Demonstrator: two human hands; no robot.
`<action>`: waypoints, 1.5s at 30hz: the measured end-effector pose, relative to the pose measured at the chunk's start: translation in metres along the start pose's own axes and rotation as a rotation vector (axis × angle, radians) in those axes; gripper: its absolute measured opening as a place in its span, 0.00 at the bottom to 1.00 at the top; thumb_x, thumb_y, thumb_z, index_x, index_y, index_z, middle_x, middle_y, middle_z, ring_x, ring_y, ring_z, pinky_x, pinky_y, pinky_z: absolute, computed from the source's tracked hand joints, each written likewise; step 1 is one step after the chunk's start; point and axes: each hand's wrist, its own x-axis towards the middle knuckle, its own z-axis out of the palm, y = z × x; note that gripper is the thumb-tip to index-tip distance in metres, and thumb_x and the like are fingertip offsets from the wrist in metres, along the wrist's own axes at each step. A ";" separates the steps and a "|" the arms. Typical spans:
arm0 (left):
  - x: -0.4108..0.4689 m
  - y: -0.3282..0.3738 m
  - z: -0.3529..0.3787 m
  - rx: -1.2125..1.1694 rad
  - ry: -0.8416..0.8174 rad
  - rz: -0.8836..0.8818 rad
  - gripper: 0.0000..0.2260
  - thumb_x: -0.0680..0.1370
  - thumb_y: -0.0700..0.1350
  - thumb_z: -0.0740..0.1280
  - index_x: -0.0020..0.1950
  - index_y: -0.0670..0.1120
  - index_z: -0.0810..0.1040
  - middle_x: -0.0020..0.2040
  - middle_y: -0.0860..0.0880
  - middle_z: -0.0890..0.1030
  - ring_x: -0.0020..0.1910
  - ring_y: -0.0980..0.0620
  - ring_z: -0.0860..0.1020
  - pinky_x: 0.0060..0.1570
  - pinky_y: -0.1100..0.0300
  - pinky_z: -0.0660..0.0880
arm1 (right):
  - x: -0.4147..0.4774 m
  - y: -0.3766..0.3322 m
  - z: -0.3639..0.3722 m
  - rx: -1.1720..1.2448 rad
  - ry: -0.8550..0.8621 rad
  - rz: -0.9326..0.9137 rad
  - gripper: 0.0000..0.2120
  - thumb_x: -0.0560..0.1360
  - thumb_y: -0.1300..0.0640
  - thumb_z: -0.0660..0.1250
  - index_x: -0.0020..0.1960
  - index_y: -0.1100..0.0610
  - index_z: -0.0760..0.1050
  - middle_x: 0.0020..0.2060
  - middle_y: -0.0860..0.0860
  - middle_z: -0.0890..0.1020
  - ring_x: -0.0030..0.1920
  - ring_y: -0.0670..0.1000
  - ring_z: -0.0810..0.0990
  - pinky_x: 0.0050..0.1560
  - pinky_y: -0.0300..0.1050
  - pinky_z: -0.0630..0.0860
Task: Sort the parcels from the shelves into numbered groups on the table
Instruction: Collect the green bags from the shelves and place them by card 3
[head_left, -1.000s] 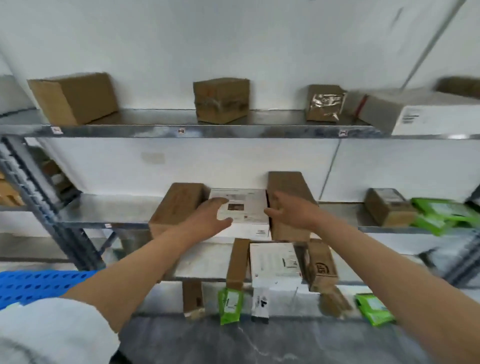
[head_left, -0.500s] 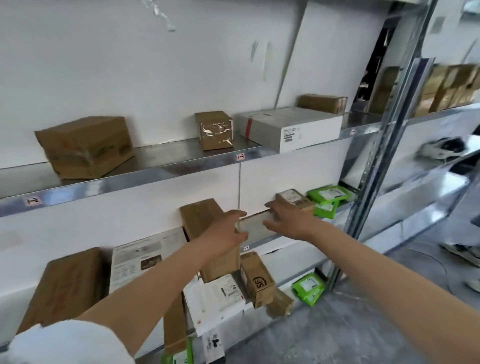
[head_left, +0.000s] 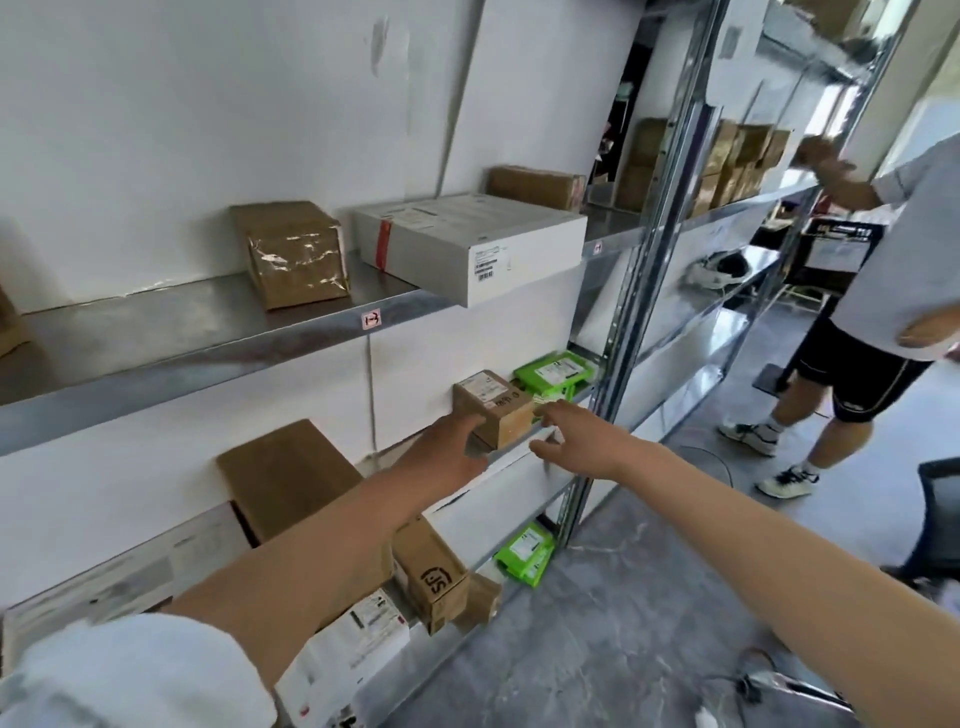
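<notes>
A small brown cardboard parcel with a white label stands on the middle shelf near its right end. My left hand reaches it from the left, with fingers touching its left side. My right hand comes in from the right with fingers spread, its fingertips at the parcel's right lower edge. Neither hand is curled round the parcel. Green bagged parcels lie just behind it on the same shelf.
The top shelf carries a taped brown box, a flat white box and a brown box. Lower shelves hold more parcels. A steel upright stands just right. Another person stands at the far right.
My view and both arms have swung right along the shelves. My hands left the white parcel in the middle and now close in on the small brown parcel.
</notes>
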 end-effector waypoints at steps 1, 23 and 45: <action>0.007 0.005 0.002 -0.005 -0.002 0.021 0.25 0.76 0.44 0.67 0.73 0.47 0.67 0.71 0.47 0.70 0.68 0.49 0.70 0.59 0.66 0.65 | 0.003 0.007 0.000 0.003 0.008 0.012 0.28 0.78 0.47 0.63 0.74 0.57 0.62 0.67 0.53 0.71 0.66 0.52 0.71 0.64 0.44 0.68; 0.253 0.081 0.113 0.146 -0.005 -0.123 0.24 0.74 0.46 0.69 0.69 0.43 0.71 0.68 0.42 0.72 0.66 0.45 0.71 0.62 0.58 0.68 | 0.115 0.247 -0.044 0.094 -0.070 0.001 0.27 0.81 0.49 0.58 0.76 0.58 0.58 0.73 0.54 0.64 0.70 0.53 0.67 0.68 0.43 0.63; 0.442 -0.002 0.154 0.198 -0.117 -0.230 0.24 0.75 0.43 0.67 0.70 0.42 0.69 0.67 0.43 0.72 0.66 0.45 0.70 0.63 0.56 0.68 | 0.309 0.304 -0.009 0.240 -0.200 0.095 0.22 0.79 0.54 0.62 0.70 0.61 0.66 0.65 0.57 0.72 0.62 0.56 0.74 0.57 0.46 0.71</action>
